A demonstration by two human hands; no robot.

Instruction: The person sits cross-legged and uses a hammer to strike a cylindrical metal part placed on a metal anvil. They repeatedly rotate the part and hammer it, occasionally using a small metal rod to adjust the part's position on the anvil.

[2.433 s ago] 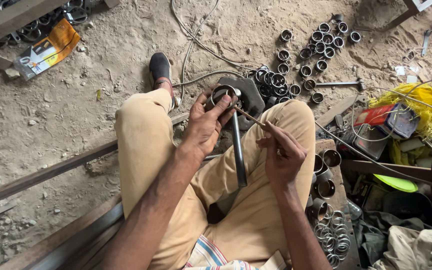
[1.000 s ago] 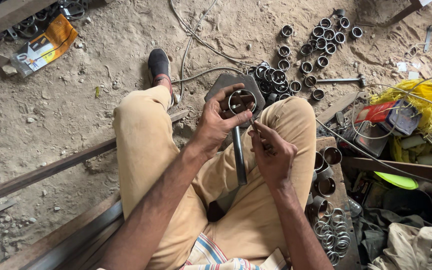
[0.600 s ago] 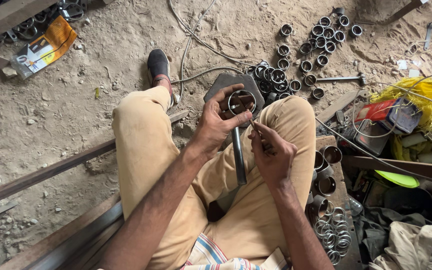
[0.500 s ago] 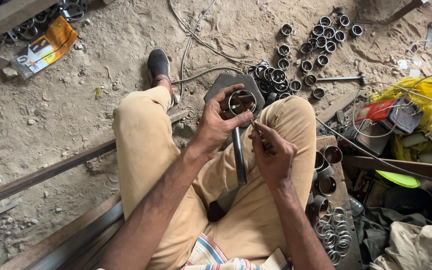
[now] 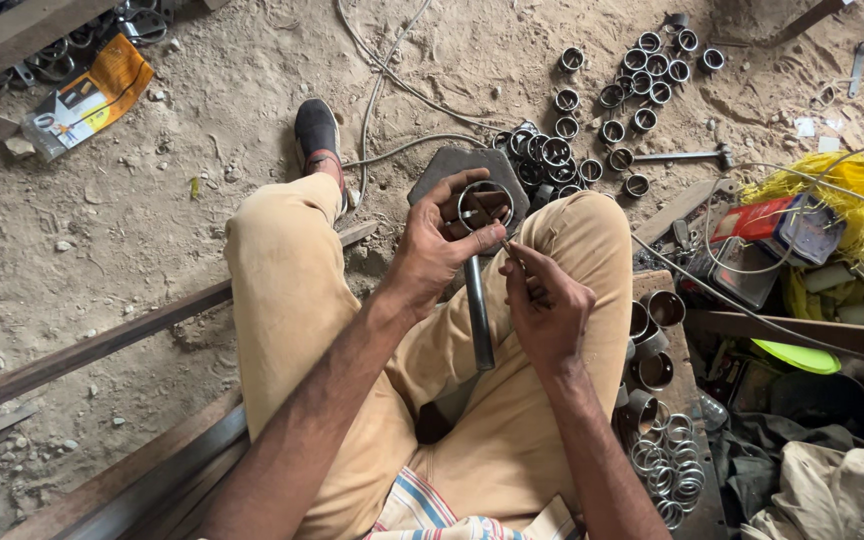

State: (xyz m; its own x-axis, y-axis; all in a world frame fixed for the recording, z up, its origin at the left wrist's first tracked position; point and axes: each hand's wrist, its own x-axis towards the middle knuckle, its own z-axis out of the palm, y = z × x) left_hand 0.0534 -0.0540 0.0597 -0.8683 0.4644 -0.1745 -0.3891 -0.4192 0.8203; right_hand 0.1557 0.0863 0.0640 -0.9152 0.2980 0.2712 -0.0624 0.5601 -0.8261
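Metal ring [image 5: 485, 205]: a short, shiny steel band held upright above the knees, over a dark flat steel plate [image 5: 452, 168] on the sandy ground. The left hand [image 5: 432, 245] curls closed around the ring's rim, thumb on its near edge. The right hand [image 5: 542, 305] is pinched shut on a thin rod [image 5: 492, 228], whose tip reaches into the ring's opening. A smooth grey steel tube [image 5: 479, 315] lies between the tan-trousered legs, beneath both hands. Packages: an orange-and-white rectangular carton [image 5: 87, 100] lies flat at upper left beside a timber beam; a red flat packet [image 5: 757, 220] sits at right next to a tangle of yellow fibrous cord [image 5: 842, 190]. Many short cylindrical steel sleeves [image 5: 632, 90] stand scattered on the dirt at upper right; thin wire rings [image 5: 667, 465] pile at lower right.
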